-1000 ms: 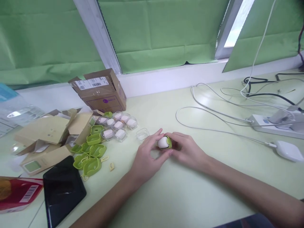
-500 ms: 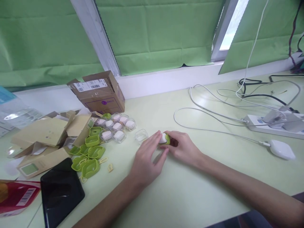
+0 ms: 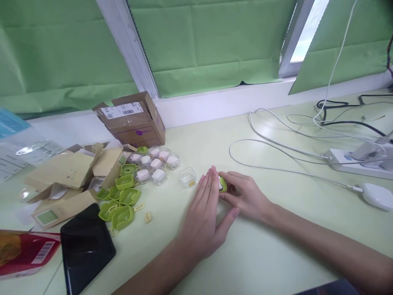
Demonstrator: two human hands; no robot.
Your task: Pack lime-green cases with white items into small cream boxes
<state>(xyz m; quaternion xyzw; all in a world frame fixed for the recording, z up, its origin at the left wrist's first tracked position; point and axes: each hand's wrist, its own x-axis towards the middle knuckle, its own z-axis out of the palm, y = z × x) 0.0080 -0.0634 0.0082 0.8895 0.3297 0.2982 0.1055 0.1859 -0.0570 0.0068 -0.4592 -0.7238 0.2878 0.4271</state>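
My right hand [image 3: 250,196] grips a small green case [image 3: 223,184] with a white rounded piece in it, thumb and fingers around the green shell. My left hand [image 3: 205,217] is open, its fingers straight and side by side, the palm side against the case's white face and hiding most of it. Just left of my fingertips is a clear plastic shell [image 3: 187,177] with a small yellowish spot inside. Several white rounded pieces [image 3: 156,163] in clear shells sit farther left. Beside them lie several open green cases [image 3: 123,217] and a small yellow loop [image 3: 147,217].
Opened cardboard packets [image 3: 66,168] and a brown box [image 3: 138,123] stand at the left and back. A black tablet-like device [image 3: 87,250] and a red packet [image 3: 27,252] lie front left. On the right are a power strip [image 3: 353,162], cables and a white charger [image 3: 377,196].
My left hand has moved right and its fingers have straightened against the white piece, covering more of it. My right hand keeps its hold on the green case. The view has shifted slightly.
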